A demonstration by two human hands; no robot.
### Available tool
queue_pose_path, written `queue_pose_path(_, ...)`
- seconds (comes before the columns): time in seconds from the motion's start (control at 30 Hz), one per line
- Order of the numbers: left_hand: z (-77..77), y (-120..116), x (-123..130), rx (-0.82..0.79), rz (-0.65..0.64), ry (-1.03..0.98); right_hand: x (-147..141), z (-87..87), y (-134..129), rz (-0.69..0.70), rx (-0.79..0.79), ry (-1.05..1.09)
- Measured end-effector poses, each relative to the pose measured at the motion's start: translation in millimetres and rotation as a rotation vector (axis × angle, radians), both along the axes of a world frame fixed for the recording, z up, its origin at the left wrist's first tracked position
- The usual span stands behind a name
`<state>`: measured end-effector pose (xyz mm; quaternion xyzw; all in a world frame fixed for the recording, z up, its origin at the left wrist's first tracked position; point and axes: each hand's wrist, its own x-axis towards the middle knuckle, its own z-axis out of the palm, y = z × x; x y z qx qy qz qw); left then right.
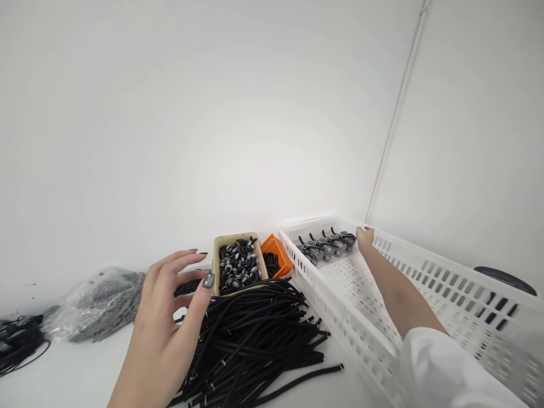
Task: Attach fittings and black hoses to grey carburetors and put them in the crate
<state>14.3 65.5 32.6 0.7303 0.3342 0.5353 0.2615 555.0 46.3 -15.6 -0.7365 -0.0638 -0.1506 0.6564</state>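
Observation:
My left hand (164, 309) is raised over the left edge of a heap of black cords (255, 334). Its fingers are curved and apart from the thumb, with nothing between them. My right hand (365, 235) reaches into the far end of a large white perforated basket (331, 300). Its small, distant fingers look closed, and what they hold cannot be made out. Beside it, a row of grey-and-black parts (325, 246) with short black tails lies along the basket's far end.
A cream bin (216, 266) of black-and-silver pieces stands behind the cords. Beside it, an orange basket (278, 249) holds small black pieces. To the left are a clear plastic bag (104, 300) and thin black cords (21, 340). A dark curved object (505, 277) shows behind the white basket, near the wall.

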Motion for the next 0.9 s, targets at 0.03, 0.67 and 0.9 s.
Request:
queue_pose_path(0.03, 1.0, -1, 0, 0.012, -0.014, -0.008, -4, 10.2, 5, 0.012, 0.026, 0.008)
queue_pose_path(0.67, 21.5, -20, -18, 0.091, 0.039, -0.283, -441, 144.1, 99, 1.791, 0.468, -0.491)
queue_pose_path(0.9, 18.3, -41, -23, 0.182, -0.05, -0.184, -440, 90.2, -33, 2.034, 0.22, -0.88)
